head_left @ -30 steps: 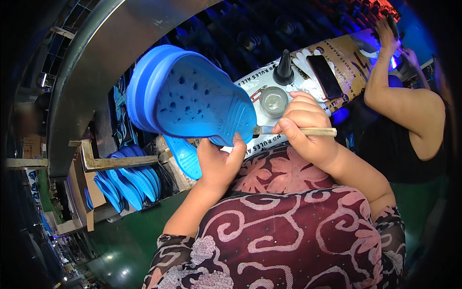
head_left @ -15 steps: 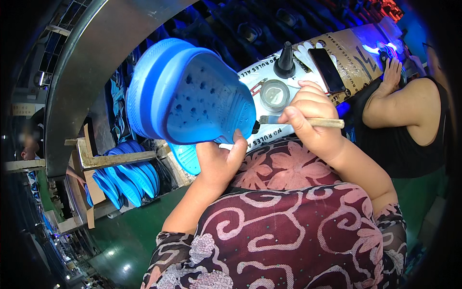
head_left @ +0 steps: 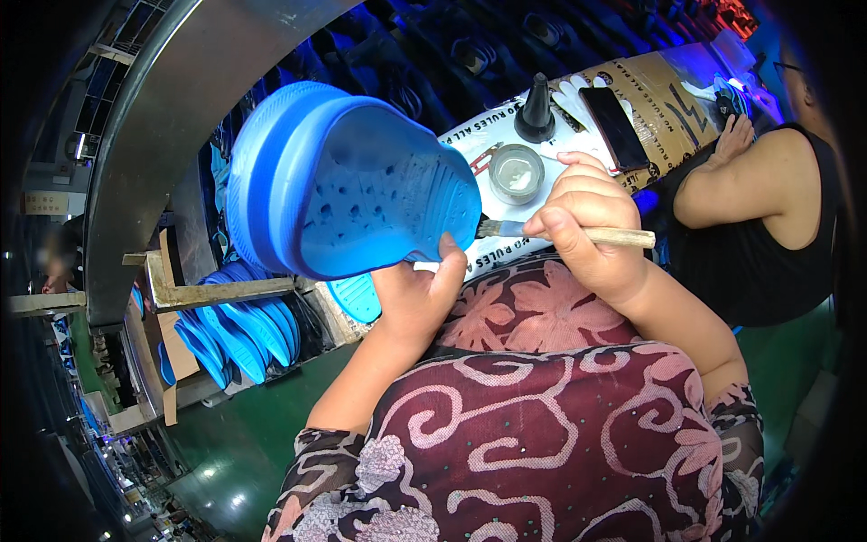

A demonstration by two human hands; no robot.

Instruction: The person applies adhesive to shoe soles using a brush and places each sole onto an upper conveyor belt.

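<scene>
A bright blue foam clog (head_left: 361, 194), with small holes and ridges on its inner face, is tilted up at the left. My left hand (head_left: 417, 296) grips it from below, the thumb pressed on its narrow end and the other fingers hidden behind it. In my right hand (head_left: 589, 226) is a flat paintbrush (head_left: 623, 237) with a pale wooden handle, pinched between thumb and fingers. The dark bristles meet the edge of the clog's narrow end. Just beyond that hand sits a round clear jar (head_left: 517, 174) with whitish content.
A black cone-shaped object (head_left: 536, 113) and a dark phone (head_left: 614, 128) lie on the printed bench covering (head_left: 578, 90). Several blue clog pieces (head_left: 239, 330) are stacked at lower left beside a wooden bar (head_left: 226, 294). A person in a black top (head_left: 750, 244) works at the right.
The clog has tilted and shifted slightly left, showing more of its inner face. My right hand and the brush have moved slightly right and down, bristles still at its narrow end.
</scene>
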